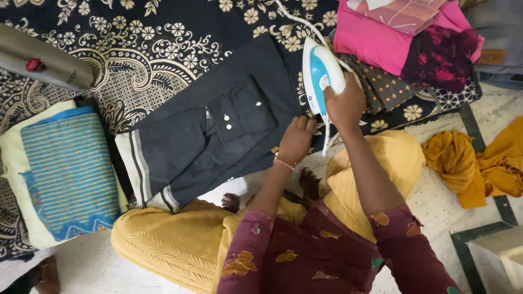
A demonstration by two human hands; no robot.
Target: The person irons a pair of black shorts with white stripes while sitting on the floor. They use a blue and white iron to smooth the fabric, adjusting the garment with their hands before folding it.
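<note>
While right hand (344, 106) grips iron (320, 73) w/ nose up-left, left hand (296, 139) flat on dark shirt (218, 128), lying diagonal.

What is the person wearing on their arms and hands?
Both arms come out of short maroon sleeves printed with orange butterfly or leaf shapes; the forearms are bare. The left hand has a thin bracelet of pale and reddish thread or beads at the wrist. The right hand shows no glove, and no ring or bracelet can be made out on it.
</note>
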